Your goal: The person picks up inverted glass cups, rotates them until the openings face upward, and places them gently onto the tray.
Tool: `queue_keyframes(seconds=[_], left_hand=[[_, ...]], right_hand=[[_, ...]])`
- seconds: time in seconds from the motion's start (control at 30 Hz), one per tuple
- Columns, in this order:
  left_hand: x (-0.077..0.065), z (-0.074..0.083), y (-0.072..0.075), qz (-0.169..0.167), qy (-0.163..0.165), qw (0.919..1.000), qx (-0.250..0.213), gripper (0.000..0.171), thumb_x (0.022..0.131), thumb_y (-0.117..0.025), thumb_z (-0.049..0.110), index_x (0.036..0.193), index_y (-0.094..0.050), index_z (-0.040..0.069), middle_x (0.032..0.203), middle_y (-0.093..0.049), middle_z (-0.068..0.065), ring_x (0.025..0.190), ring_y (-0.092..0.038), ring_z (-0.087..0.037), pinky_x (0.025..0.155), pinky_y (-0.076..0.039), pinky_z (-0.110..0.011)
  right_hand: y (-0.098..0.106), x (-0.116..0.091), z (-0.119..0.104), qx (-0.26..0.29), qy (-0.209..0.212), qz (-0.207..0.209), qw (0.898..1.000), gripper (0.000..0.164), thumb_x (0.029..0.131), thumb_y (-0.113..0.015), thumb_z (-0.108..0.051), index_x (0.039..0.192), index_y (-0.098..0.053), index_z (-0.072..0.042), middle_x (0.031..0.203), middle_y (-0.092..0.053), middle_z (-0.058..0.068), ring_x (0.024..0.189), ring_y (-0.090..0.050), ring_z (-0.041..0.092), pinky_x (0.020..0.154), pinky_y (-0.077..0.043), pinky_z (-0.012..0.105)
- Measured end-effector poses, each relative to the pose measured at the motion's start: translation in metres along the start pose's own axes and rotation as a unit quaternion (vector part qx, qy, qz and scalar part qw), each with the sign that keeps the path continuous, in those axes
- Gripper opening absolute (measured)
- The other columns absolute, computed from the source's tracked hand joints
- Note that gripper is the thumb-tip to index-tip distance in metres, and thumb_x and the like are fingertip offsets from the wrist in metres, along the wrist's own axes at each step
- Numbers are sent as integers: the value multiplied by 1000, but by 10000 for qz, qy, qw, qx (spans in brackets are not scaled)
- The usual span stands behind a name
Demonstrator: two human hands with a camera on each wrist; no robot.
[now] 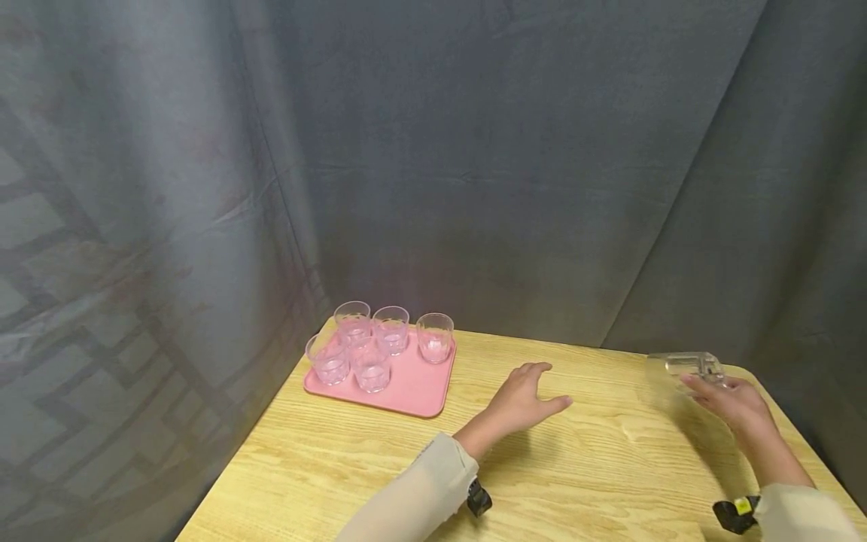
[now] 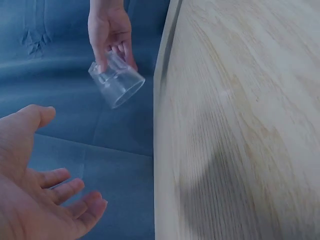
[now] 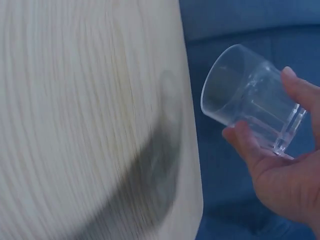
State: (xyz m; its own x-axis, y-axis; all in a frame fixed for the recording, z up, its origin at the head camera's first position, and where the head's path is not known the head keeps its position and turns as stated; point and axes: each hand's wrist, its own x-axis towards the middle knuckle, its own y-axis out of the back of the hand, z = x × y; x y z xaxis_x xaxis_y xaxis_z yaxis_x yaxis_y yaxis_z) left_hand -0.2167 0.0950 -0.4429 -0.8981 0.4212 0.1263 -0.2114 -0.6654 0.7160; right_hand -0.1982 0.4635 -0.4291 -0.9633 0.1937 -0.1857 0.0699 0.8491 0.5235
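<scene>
My right hand [image 1: 728, 406] grips a clear drinking glass [image 1: 684, 366] near its base, over the right part of the table. The glass lies tilted on its side, its mouth turned left toward my other hand; in the right wrist view the thumb and fingers hold the glass [image 3: 255, 102] from opposite sides. My left hand [image 1: 524, 399] hovers over the middle of the table, fingers spread and holding nothing. Left of it, a pink tray [image 1: 413, 388] carries several clear glasses like the held one, among them a glass [image 1: 435, 339] at its back right corner.
The light wooden table [image 1: 582, 482] has its back edge close to a grey curtain [image 1: 474, 188]. More curtain hangs along the left and right sides. The tray sits at the table's back left corner.
</scene>
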Motion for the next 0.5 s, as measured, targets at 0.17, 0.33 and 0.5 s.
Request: queue_keyframes(seconds=[0.17, 0.33, 0.5], left_hand=[[-1, 1, 1, -33, -110, 9994, -318, 70, 93, -63, 60, 150, -46, 24, 150, -49, 6, 136, -48, -16, 106, -47, -36], [-1, 3, 3, -55, -244, 9976, -639, 69, 94, -61, 60, 151, -45, 24, 148, -50, 5, 129, -53, -13, 99, -50, -34], [-2, 5, 5, 3, -299, 9957, -881, 70, 95, -62, 59, 151, -45, 21, 147, -52, 3, 129, -53, -15, 99, -50, -34]], right_hand=[[-21, -16, -10, 1615, 358, -144, 9861, 83, 102, -60, -32, 147, -15, 23, 114, -62, 5, 82, -60, -13, 75, -54, 13], [-44, -30, -21, 3189, 322, -290, 9468, 41, 100, -65, -20, 128, -39, -8, 95, -63, -18, 88, -67, -2, 81, -56, 17], [-60, -40, -29, 4136, 615, -608, 9063, 29, 101, -60, -8, 123, -43, -16, 102, -67, -12, 95, -70, 5, 88, -56, 23]])
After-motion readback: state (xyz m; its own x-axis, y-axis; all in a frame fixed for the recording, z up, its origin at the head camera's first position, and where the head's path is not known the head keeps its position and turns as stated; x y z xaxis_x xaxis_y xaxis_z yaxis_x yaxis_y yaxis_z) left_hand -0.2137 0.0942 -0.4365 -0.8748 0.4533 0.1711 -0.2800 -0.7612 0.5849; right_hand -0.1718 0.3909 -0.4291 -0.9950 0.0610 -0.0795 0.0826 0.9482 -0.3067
